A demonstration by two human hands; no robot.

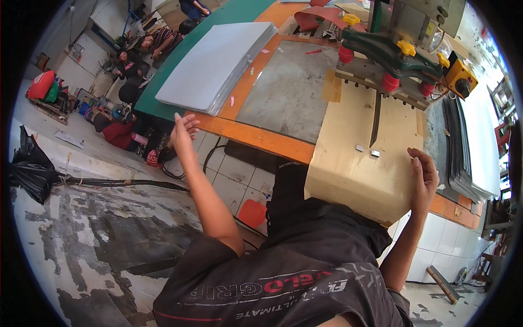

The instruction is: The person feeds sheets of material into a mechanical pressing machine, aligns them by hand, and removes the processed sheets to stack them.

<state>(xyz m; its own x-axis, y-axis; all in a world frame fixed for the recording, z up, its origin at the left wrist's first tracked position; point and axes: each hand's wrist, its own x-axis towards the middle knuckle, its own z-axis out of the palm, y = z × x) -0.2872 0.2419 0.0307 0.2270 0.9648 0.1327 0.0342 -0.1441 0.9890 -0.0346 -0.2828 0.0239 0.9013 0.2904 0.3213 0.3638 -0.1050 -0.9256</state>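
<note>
Small manufacturing workshop. Evidence: long orange-edged worktop with inset metal plate; press-type machine (green frame, red and yellow knobs); stacks of grey sheets; worn, paint-patched concrete floor; people seated on the floor among bags and clutter at far left.

Bright daylight from the right — glare there, soft shadows, slight blur, fisheye bending, black vignette rim
</note>
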